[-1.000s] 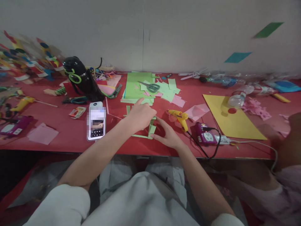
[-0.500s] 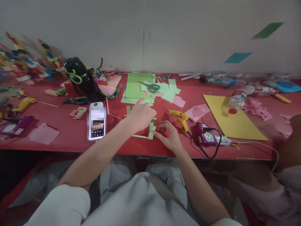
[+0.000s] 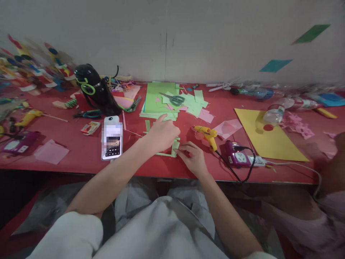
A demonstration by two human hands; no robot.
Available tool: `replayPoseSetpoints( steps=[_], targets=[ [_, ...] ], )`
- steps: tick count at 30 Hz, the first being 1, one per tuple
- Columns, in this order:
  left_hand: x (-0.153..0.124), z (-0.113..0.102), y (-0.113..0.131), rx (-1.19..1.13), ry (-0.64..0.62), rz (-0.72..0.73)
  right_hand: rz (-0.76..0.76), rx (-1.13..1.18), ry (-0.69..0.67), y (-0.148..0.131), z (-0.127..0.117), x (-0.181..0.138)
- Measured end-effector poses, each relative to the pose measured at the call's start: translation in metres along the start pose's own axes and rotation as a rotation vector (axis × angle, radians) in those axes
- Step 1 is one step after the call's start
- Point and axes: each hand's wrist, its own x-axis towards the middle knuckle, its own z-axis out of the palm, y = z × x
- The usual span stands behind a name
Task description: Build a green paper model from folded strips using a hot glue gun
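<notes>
Narrow green paper strips form a small frame (image 3: 165, 154) on the red table. Over its middle, my left hand (image 3: 165, 133) is closed, fingers curled down on the strips; the fingertips are hidden, and green ends stick out on both sides. At the frame's right side, my right hand (image 3: 194, 156) pinches a short green paper strip (image 3: 175, 148) between thumb and fingers. Just beyond that hand lies a yellow glue gun (image 3: 206, 133), its nozzle toward the left. Dark-handled scissors (image 3: 174, 99) rest on green paper sheets (image 3: 156, 90) behind the frame.
Left of my forearm lies a phone (image 3: 111, 138), with a black bottle (image 3: 95, 90) behind it. To the right are a purple power socket (image 3: 237, 154) with cables, yellow card (image 3: 277, 145) and plastic bottles (image 3: 273, 115). Another person's arm (image 3: 332, 169) is at the right edge.
My right thumb and fingers have drawn together at the short green strip. The left hand stays over the frame. The whole view has shifted slightly.
</notes>
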Motion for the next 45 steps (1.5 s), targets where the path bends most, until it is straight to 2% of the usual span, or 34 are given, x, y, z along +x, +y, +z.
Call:
replayPoseSetpoints(
  steps=[5, 12, 18, 26, 35, 45],
  targets=[
    [0.0, 0.002, -0.001, -0.007, -0.006, 0.002, 0.03, -0.023, 0.008, 0.0, 0.003, 0.003],
    [0.0, 0.002, -0.003, -0.01, -0.022, 0.011, 0.045, -0.048, 0.146, 0.001, 0.007, 0.008],
    [0.001, 0.002, -0.004, -0.011, -0.025, 0.007, -0.086, -0.104, 0.035, 0.002, 0.001, 0.019],
    [0.003, -0.002, -0.001, 0.005, -0.05, 0.015, -0.225, -0.165, 0.017, 0.01, -0.002, 0.022],
    [0.004, -0.008, 0.002, 0.008, -0.127, -0.008, -0.232, -0.112, -0.048, 0.011, -0.005, 0.028],
    [0.006, -0.006, 0.0, 0.03, -0.087, 0.023, -0.252, -0.077, -0.077, 0.011, -0.005, 0.033]
  ],
)
